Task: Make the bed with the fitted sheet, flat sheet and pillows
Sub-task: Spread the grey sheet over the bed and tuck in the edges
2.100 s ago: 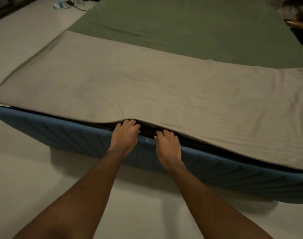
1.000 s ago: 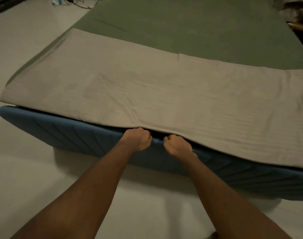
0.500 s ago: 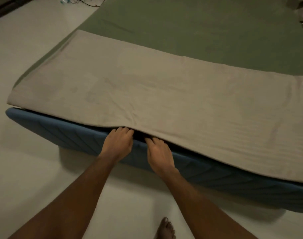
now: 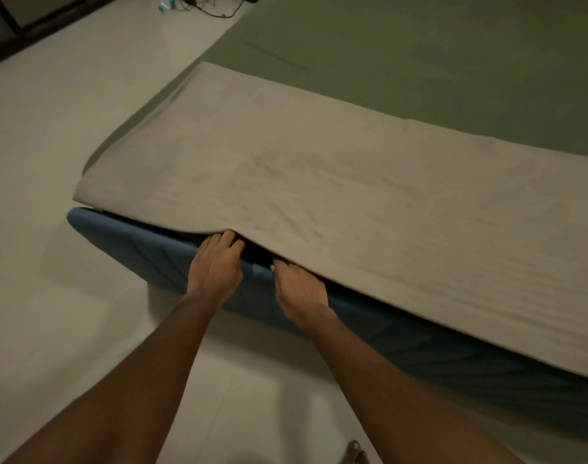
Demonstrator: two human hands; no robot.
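Looks down on a left hand (image 4: 215, 266) and a right hand (image 4: 299, 286), side by side, close but not touching, palms down on the top edge of a blue bed frame (image 4: 142, 249). Reaches forward with both, fingertips pushed into the dark gap under the near edge of a beige flat sheet (image 4: 353, 195). Left knuckles bent, right fingers mostly hidden under the cloth; cannot tell whether either hand grips the sheet or only presses it.

Straight ahead of the hands, the flat sheet as a long folded band, long axis running sideways from far left of the left hand to far right of the right hand. Near edge overhanging the frame, raised in a small hump just above the left hand.

Beyond the band, farther from the hands: a smooth green fitted sheet (image 4: 419, 61). Left of the left arm: pale floor (image 4: 51, 128); well beyond it, cables (image 4: 215, 8). Under the right forearm: toes of a bare foot (image 4: 354, 453).
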